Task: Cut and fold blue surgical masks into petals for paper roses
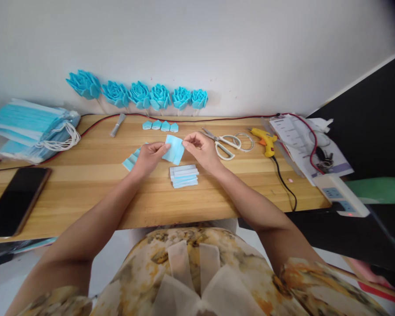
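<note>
A small light-blue piece of face mask fabric (174,149) is held up over the table between my two hands. My left hand (150,157) pinches its left edge, and my right hand (202,149) pinches its upper right corner. Beneath my left hand lies another blue mask piece (131,161), partly covered by the hand. A stack of pleated mask pieces (184,176) sits just below the held one. Farther back, several small folded blue petals (160,126) form a row. White-handled scissors (226,144) lie right of my right hand.
Several blue fabric flowers (140,95) on sticks stand along the wall. Packed masks (36,129) and a phone (18,199) lie left. A yellow glue gun (265,141), papers (292,134) and a power strip (341,195) lie right. A red-black cable (184,120) runs along the back.
</note>
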A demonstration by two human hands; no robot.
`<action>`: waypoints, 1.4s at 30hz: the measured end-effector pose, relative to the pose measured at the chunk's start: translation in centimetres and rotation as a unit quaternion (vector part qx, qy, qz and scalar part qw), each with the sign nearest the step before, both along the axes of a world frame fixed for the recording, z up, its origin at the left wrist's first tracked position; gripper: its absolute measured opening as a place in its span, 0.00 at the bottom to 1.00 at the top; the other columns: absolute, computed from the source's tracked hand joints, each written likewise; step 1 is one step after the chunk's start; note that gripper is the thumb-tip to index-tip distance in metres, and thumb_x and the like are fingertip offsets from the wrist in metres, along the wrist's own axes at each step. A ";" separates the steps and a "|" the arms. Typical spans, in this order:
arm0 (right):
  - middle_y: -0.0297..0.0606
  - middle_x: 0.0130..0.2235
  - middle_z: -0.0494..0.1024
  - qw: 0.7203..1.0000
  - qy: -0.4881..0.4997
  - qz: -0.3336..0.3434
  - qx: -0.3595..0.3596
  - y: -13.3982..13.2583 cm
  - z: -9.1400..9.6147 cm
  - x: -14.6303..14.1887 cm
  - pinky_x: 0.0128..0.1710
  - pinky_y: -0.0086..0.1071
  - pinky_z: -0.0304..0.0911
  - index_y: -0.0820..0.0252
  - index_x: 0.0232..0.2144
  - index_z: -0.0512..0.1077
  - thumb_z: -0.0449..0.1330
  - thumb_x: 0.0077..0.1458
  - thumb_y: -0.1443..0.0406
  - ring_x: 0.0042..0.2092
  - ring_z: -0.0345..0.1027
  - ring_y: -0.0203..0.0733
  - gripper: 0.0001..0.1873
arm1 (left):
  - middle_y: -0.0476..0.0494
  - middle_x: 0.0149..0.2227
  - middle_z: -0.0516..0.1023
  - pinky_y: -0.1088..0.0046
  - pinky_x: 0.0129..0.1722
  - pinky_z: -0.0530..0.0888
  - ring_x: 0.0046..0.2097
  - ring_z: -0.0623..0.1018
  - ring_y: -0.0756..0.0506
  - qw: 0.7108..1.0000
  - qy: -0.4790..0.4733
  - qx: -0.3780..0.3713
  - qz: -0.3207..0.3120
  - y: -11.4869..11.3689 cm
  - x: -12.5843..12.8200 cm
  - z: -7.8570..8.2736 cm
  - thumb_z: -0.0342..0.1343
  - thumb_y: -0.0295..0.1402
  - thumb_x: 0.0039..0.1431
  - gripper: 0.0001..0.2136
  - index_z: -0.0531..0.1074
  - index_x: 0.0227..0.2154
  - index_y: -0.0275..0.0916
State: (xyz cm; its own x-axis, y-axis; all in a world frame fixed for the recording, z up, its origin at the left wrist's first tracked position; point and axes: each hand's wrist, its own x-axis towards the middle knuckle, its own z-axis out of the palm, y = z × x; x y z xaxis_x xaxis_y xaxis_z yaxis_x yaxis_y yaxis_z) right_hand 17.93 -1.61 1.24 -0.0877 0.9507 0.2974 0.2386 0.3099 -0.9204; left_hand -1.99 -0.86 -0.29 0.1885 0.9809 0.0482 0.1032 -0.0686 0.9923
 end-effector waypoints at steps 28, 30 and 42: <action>0.33 0.30 0.79 0.999 -0.016 -0.018 -0.025 -0.1 -0.2 -0.2 0.37 0.32 0.66 0.58 0.27 0.71 0.64 0.53 0.58 0.33 0.71 0.36 0.10 | 0.49 0.24 0.74 0.72 0.32 0.73 0.29 0.73 0.49 0.994 -0.095 -0.055 0.007 0.4 -0.1 -0.7 0.67 0.51 0.49 0.20 0.76 0.24 0.36; 0.33 0.31 0.78 0.999 -0.003 -0.014 -0.028 0.0 -0.4 -0.2 0.38 0.33 0.66 0.58 0.27 0.71 0.64 0.53 0.57 0.34 0.71 0.36 0.11 | 0.49 0.24 0.74 0.73 0.31 0.72 0.28 0.72 0.50 0.994 -0.097 -0.058 0.006 0.4 -0.1 -0.7 0.67 0.51 0.49 0.20 0.76 0.24 0.36; 0.38 0.42 0.81 0.968 0.127 0.150 -0.158 0.0 -1.1 -0.8 0.43 0.35 0.71 0.57 0.47 0.72 0.68 0.48 0.48 0.44 0.75 0.42 0.29 | 0.47 0.29 0.79 0.72 0.34 0.76 0.31 0.76 0.49 0.988 -0.146 -0.040 -0.008 0.1 0.2 -0.9 0.66 0.49 0.52 0.17 0.80 0.30 0.37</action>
State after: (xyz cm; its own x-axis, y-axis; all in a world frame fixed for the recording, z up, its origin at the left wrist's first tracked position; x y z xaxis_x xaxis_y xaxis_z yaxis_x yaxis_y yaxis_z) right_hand 17.15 -1.63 0.11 -0.3362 0.9407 0.0448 -0.0659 0.0239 -0.9975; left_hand -1.77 -0.81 -1.17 0.1938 0.9807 0.0260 -0.1895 0.0115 0.9818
